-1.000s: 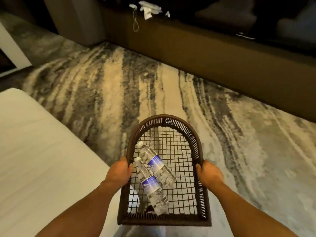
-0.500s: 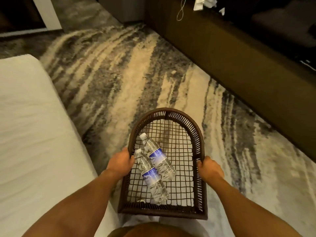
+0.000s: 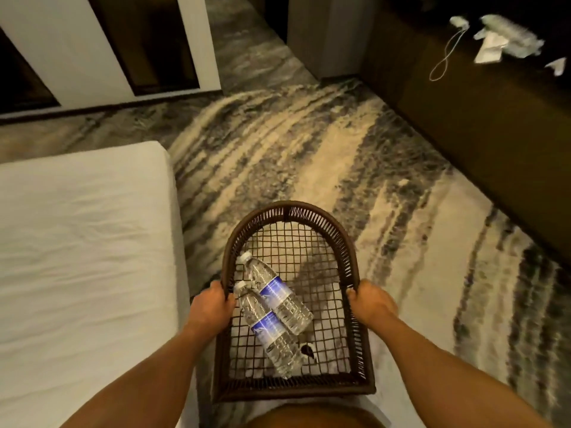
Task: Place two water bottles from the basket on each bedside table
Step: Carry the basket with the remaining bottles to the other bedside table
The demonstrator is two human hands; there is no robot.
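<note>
1. Head view: a dark brown wicker basket (image 3: 290,211) w/ an arched far end and open grid floor was held out in front of the person, above the streaked grey-and-tan carpet (image 3: 309,168).
2. Left hand (image 3: 210,307) was closed round the basket's left rim, about halfway along it, fingers curled over the edge and gripping.
3. Right hand (image 3: 369,302) was closed on the basket's right rim opposite the left, thumb on the inner side, also gripping.
4. Two clear water bottles lay on their sides inside the basket, in its left half, touching each other along their lengths. Both had white caps pointing to the basket's far-left and bases toward its near-right.
5. The far bottle (image 3: 275,293) had its cap close to the basket's left wall; blue label round its middle.
6. The near bottle (image 3: 268,330) lay just nearer the person, cap beside the left hand's fingers, base close to the basket's near wall (blue label too).
7. Left of the basket: a bed (image 3: 80,242) w/ white sheet, its corner beyond the basket's far end.
8. Right of the basket & further off: a long dark brown bench or cabinet (image 3: 482,118), w/ blurred white items and a looped cord (image 3: 445,54) on top; can't tell what they were.
9. Beyond the basket to the far-left: white frame panels (image 3: 197,41) around dark openings.
</note>
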